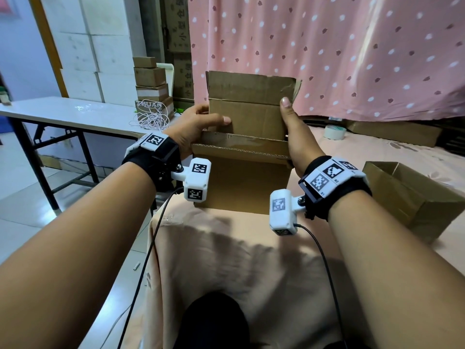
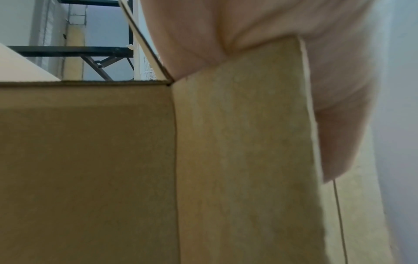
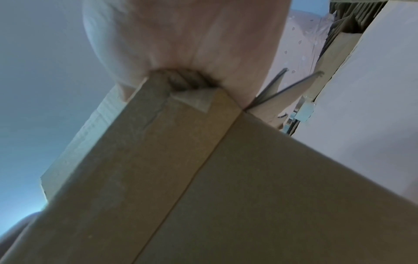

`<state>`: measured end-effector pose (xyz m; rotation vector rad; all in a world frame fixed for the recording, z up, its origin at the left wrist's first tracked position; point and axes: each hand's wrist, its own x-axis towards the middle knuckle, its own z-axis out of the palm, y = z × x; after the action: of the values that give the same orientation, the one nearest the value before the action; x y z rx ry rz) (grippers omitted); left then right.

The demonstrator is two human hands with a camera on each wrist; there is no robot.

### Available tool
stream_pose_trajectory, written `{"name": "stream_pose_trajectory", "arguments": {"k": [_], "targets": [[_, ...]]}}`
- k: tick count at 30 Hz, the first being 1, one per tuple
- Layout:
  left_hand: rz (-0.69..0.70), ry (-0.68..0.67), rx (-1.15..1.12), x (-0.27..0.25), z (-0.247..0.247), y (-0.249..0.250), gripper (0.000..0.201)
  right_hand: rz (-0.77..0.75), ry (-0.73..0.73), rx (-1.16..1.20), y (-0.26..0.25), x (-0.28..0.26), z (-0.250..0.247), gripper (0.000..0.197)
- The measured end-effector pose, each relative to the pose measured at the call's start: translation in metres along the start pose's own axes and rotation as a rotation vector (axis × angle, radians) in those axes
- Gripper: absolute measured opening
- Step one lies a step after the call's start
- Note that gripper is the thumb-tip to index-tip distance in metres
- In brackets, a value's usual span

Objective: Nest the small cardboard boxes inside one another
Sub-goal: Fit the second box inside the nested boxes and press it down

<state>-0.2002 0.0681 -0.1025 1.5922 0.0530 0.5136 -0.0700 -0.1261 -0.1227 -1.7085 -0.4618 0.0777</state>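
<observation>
hands: left (image 1: 191,129) and right (image 1: 293,137) clasp matte corrugated inner box (image 1: 247,117) | seemingly inside rectangular outer box (image 1: 241,182)

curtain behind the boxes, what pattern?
The curtain is pink with white dots and small dark leaf-like marks. The head view shows it best.

smaller box (image 1: 249,114) in larger box (image 1: 241,182), third box (image 1: 412,197) right, table (image 1: 75,114) left

Pink dotted curtain (image 1: 352,54) behind; white folding table (image 1: 63,112) left; tiled floor (image 1: 22,187).
</observation>
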Motion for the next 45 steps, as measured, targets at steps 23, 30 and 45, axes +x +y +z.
{"name": "stream_pose_trajectory", "arguments": {"k": [23,30,45], "targets": [[0.008,0.031,-0.017,0.007,-0.004,-0.009,0.047,-0.035,-0.002,0.116,-0.008,-0.02,0.003,0.1],[-0.006,0.024,-0.023,0.008,-0.006,-0.011,0.074,-0.102,0.005,0.107,-0.019,-0.036,0.003,0.119],[0.158,0.048,0.144,0.009,-0.003,-0.009,0.097,-0.308,0.019,-0.017,-0.017,-0.043,-0.001,0.08]]}}
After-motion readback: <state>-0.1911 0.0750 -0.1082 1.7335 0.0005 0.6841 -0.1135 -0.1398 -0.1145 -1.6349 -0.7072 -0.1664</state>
